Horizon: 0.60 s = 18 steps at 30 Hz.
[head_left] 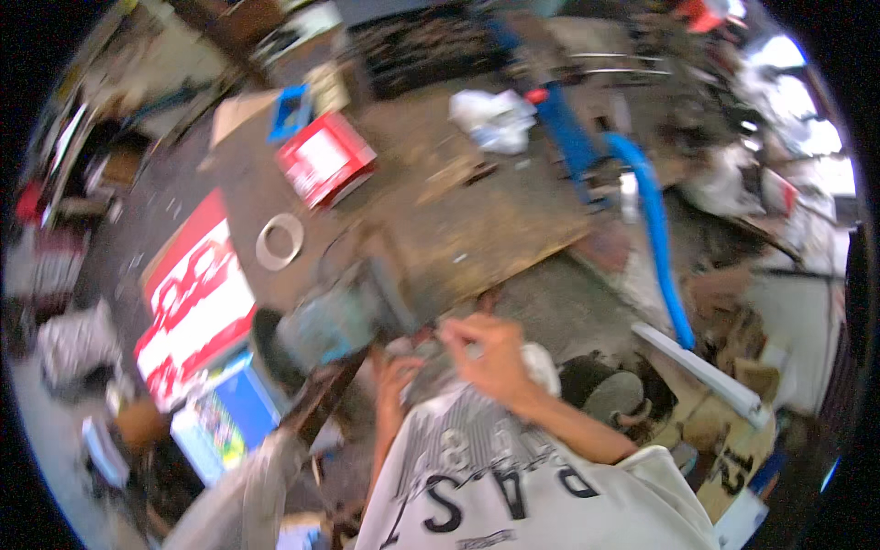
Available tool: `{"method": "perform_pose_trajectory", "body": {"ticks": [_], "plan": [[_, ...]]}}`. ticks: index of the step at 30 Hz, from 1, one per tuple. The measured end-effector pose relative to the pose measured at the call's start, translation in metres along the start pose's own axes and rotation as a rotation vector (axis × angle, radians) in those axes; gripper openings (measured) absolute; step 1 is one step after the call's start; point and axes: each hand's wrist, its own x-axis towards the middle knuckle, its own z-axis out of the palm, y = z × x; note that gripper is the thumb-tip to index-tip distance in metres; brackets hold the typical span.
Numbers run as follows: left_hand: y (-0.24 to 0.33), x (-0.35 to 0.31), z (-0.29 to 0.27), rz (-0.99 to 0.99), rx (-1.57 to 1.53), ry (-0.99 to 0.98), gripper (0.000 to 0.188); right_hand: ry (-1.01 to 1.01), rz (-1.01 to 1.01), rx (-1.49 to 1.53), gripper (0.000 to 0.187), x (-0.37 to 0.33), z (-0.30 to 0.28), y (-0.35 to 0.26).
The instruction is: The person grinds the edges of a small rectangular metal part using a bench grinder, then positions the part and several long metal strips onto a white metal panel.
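Close in front of my white shirt, both hands are together at the near side of a bench grinder (pixel 335 316). My right hand (pixel 493 356) is closed, its thumb and fingers pinched together; whatever is between them is too blurred to name. My left hand (pixel 396 378) is curled beside it, fingers bent inward around something small and greyish that I cannot make out. The grinder has a bluish-grey body and dark round wheels, and stands just left of and beyond my hands. Motion blur hides the finer detail.
On the brown bench (pixel 495 220) lie a tape ring (pixel 280 241), a red and white box (pixel 327 159) and a crumpled white plastic bag (pixel 493 120). A larger red and white carton (pixel 202 298) stands left of the grinder. At right hangs a thick blue hose (pixel 653 229). Cardboard (pixel 733 458) lies lower right.
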Motion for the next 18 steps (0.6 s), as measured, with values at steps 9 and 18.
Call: {"method": "perform_pose_trajectory", "body": {"ticks": [9, 18], "plan": [[0.038, -0.009, -0.018, -0.107, -0.551, 0.389, 0.085, -0.076, -0.133, -0.065, 0.023, -0.001, 0.016, -0.012], [0.071, 0.018, -0.05, -0.413, -0.773, 0.338, 0.116, -0.113, -0.08, -0.156, 0.028, -0.003, 0.021, -0.026]]}}
